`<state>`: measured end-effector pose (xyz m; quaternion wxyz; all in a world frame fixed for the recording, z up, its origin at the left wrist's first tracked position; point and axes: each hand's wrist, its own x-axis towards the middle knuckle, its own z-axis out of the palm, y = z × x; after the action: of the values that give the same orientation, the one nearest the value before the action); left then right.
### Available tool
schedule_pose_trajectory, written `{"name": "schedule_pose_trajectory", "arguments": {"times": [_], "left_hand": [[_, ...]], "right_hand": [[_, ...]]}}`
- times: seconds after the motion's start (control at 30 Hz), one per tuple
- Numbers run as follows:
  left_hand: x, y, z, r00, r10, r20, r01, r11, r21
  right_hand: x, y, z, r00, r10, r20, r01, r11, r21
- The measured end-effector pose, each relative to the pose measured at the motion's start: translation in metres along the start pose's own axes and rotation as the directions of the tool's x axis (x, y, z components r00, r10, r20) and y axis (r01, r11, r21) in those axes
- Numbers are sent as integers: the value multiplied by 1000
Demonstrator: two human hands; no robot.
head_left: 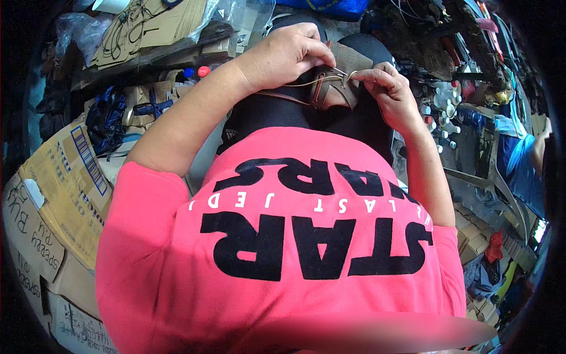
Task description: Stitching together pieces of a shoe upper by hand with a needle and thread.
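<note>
A brown leather shoe piece [355, 57], shaped like an upper, rests on my dark-trousered lap between my knees. A thin tan lace [295, 85] runs across it and trails to the left. My left hand [288, 54] is above the shoe piece's left side, thumb and fingers pinched together; what they grip is too small to make out. On the right, my right hand [389, 89] pinches a looped end of the lace between thumb and forefinger. A thin, shiny strip, perhaps a needle, lies between the two hands.
Cardboard boxes [65, 183] stack at the left. Flat cardboard pieces [150, 29] lie at the upper left, near bottles with blue and red caps [203, 71]. Several white-capped bottles [445, 106] stand at the right, amid cluttered tools and cloth. A blue bag [339, 8] sits at the far edge.
</note>
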<state>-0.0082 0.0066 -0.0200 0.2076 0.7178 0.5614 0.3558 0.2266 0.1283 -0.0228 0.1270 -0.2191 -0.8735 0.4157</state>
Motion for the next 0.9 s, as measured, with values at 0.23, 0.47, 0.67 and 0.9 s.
{"name": "schedule_pose_trajectory", "arguments": {"times": [0.23,0.47,0.67,0.9], "left_hand": [[1,1,-5,999,37,-4,-37,998,51],[4,5,-8,995,99,12,-100,986,133],[5,5,-9,988,149,28,-152,974,170],[5,8,-8,976,220,11,-215,946,244]], "right_hand": [[3,2,-1,999,39,34,-41,996,74],[2,2,-2,998,54,35,-58,992,109],[1,4,-2,998,52,32,-56,993,109],[0,7,-1,997,69,45,-76,982,171]]}}
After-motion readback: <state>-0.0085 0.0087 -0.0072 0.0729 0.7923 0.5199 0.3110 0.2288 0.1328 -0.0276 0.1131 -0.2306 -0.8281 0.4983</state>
